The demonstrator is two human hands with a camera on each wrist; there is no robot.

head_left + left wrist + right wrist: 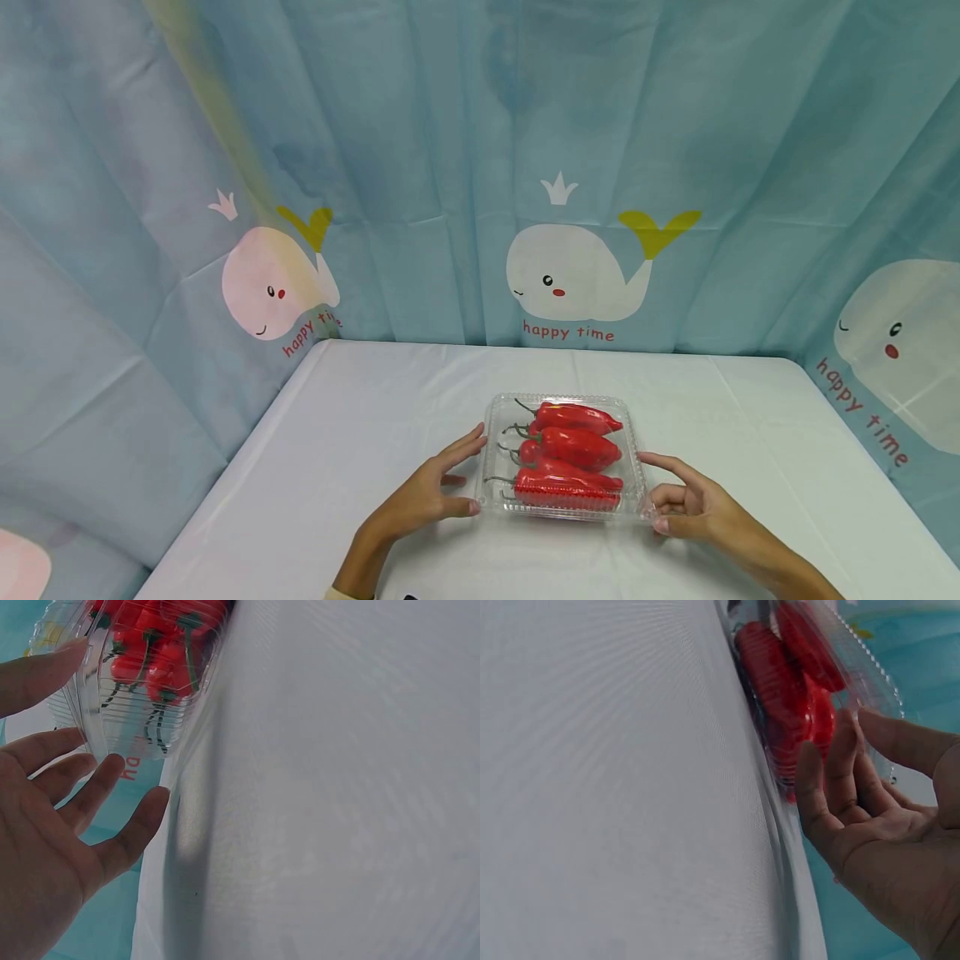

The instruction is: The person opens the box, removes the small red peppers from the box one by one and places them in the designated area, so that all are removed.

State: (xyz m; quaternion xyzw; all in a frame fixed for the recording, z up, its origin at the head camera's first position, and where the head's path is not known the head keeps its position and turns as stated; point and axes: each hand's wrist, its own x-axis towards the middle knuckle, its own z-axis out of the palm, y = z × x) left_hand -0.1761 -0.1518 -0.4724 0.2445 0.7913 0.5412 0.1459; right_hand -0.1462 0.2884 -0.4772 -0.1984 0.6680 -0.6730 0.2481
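A clear plastic clamshell box [491, 425] with a ribbed rim sits on the table, its lid lying over several red peppers [577, 450] with thin green stems. My left hand [427, 496] is at the box's left side, thumb and fingers spread and extended along its edge. In the left wrist view those fingers [142, 817] are fairly straight beside the clear wall. On the opposite side, my right hand [693, 504] pinches the box's near right corner between thumb and bent fingers, while its index finger reaches along the right edge. The right wrist view shows thumb and fingertips [845, 724] close together at the rim.
A white cloth covers the table [390, 400]. Behind and on both sides hangs a light blue curtain [420, 167] printed with white whales and red lettering. A small dark object [410, 597] shows at the bottom edge of the head view.
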